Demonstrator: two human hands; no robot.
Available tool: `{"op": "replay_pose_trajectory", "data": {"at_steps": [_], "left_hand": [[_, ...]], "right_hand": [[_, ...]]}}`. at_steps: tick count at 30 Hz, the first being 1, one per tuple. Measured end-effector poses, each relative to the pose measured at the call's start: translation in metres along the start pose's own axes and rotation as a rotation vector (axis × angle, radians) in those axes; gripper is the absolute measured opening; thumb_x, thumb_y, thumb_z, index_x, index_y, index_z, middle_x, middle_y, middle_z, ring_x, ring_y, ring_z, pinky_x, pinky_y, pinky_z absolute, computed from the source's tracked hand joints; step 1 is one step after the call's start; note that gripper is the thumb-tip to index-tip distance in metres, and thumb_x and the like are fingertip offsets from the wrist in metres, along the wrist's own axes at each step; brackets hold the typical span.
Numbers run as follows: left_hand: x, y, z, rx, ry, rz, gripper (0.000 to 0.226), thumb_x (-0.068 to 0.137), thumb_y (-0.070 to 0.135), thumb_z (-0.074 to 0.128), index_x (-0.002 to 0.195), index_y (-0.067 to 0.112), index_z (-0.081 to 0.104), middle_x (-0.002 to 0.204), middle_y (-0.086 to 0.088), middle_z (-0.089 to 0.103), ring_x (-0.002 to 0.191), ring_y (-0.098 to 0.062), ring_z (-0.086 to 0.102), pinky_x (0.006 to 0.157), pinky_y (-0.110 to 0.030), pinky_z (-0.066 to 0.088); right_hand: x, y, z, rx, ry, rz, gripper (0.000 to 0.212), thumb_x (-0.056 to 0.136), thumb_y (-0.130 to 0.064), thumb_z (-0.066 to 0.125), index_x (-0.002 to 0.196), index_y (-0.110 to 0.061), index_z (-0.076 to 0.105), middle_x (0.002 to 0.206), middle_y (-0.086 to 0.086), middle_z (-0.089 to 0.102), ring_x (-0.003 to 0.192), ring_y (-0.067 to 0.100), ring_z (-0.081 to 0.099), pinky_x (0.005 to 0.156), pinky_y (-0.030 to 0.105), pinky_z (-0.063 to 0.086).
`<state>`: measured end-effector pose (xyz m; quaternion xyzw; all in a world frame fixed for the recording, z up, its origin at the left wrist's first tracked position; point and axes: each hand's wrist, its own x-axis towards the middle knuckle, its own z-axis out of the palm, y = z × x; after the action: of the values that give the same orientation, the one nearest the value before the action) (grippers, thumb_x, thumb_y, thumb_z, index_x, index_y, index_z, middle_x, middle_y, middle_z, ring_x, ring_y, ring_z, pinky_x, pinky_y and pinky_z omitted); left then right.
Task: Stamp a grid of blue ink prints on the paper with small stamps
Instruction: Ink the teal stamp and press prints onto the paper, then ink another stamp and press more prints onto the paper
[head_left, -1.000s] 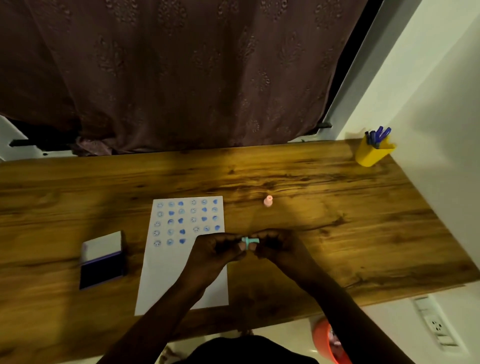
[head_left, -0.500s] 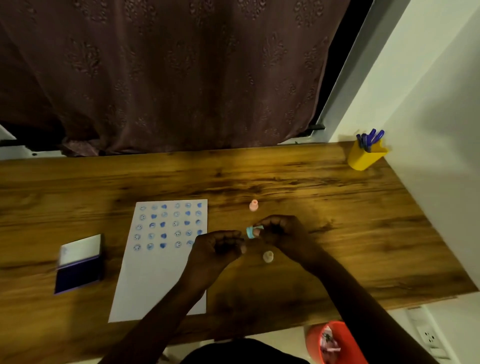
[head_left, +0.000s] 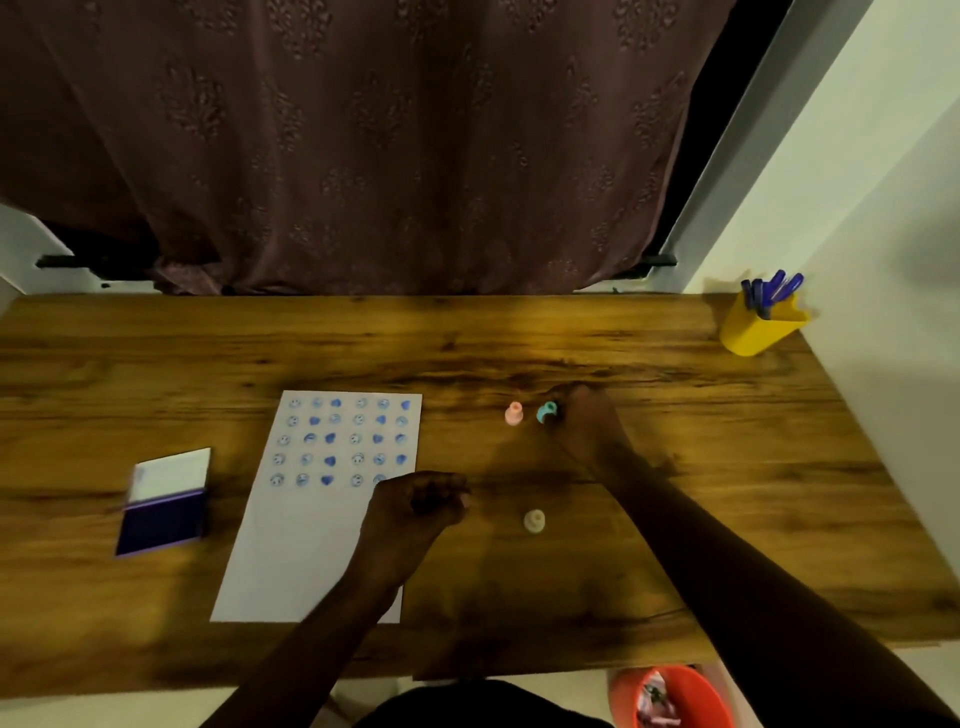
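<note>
A white paper (head_left: 291, 545) lies on the wooden desk (head_left: 727, 467), its upper half filled with a grid of blue smiley and heart prints. An open blue ink pad (head_left: 163, 512) sits left of it. My right hand (head_left: 584, 421) reaches to the far middle of the desk, fingers pinched on a teal stamp (head_left: 546, 412) at the desk surface. A pink stamp (head_left: 514, 414) stands just left of it. A beige stamp (head_left: 534, 520) stands nearer me. My left hand (head_left: 415, 512) hovers curled over the paper's right edge, holding nothing visible.
A yellow cup (head_left: 753, 327) with blue pens stands at the far right corner, by the white wall. A dark curtain hangs behind the desk. An orange bin (head_left: 675, 696) sits on the floor below the near edge.
My right hand carried the teal stamp away from my left hand, out to a spot beside the pink stamp. The beige stamp came into view as the hands parted.
</note>
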<state>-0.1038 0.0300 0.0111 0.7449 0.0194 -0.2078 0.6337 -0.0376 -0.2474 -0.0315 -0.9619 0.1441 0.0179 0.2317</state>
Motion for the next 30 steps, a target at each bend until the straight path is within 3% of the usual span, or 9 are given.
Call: {"op": "replay_pose_trajectory", "data": {"at_steps": [15,19,22,27,28,30], "left_hand": [[0.003,-0.002,-0.005,-0.028,0.011,-0.024,0.021,0.081,0.008,0.082,0.097,0.022,0.081,0.097,0.003,0.082,0.097,-0.011,0.076,0.088,-0.030,0.060],[0.005,-0.002,-0.007,-0.020,0.008,-0.022,0.020,0.082,0.009,0.081,0.097,0.022,0.081,0.096,0.001,0.082,0.096,-0.012,0.076,0.091,-0.036,0.060],[0.006,-0.004,-0.010,-0.026,-0.002,-0.019,0.020,0.082,0.009,0.081,0.096,0.024,0.082,0.096,0.000,0.082,0.095,-0.014,0.076,0.094,-0.041,0.060],[0.009,-0.008,-0.014,-0.018,-0.034,-0.021,0.022,0.081,0.010,0.082,0.090,0.030,0.082,0.096,0.003,0.081,0.096,-0.014,0.076,0.096,-0.047,0.059],[0.009,-0.009,-0.014,-0.016,-0.043,-0.021,0.022,0.081,0.011,0.083,0.091,0.030,0.082,0.096,0.002,0.081,0.096,-0.015,0.076,0.097,-0.049,0.058],[0.009,-0.010,-0.016,-0.006,-0.063,-0.017,0.022,0.081,0.012,0.082,0.091,0.032,0.082,0.096,0.002,0.081,0.097,-0.016,0.076,0.097,-0.051,0.058]], "right_hand": [[-0.007,-0.004,-0.005,0.048,-0.019,0.054,0.036,0.087,-0.020,0.076,0.122,-0.010,0.070,0.119,0.011,0.071,0.109,0.028,0.068,0.088,0.036,0.057],[-0.027,-0.007,-0.017,0.112,0.041,0.037,0.041,0.084,-0.026,0.079,0.122,-0.014,0.069,0.116,0.005,0.074,0.101,0.020,0.070,0.082,0.027,0.054],[-0.056,-0.012,-0.020,0.154,-0.020,0.066,0.043,0.084,-0.029,0.079,0.123,-0.015,0.068,0.108,0.002,0.074,0.091,0.015,0.070,0.077,0.024,0.051],[-0.103,-0.021,-0.009,0.087,-0.126,0.041,0.019,0.082,-0.040,0.078,0.092,-0.025,0.073,0.087,-0.011,0.072,0.080,0.002,0.067,0.064,0.013,0.043],[-0.111,-0.024,-0.006,0.069,-0.130,0.040,0.021,0.080,-0.044,0.079,0.089,-0.027,0.072,0.083,-0.013,0.071,0.076,-0.002,0.065,0.064,0.013,0.043],[-0.121,-0.026,0.004,0.005,-0.104,0.040,0.038,0.077,-0.050,0.078,0.102,-0.023,0.072,0.091,-0.007,0.074,0.084,0.008,0.069,0.071,0.022,0.049]]}}
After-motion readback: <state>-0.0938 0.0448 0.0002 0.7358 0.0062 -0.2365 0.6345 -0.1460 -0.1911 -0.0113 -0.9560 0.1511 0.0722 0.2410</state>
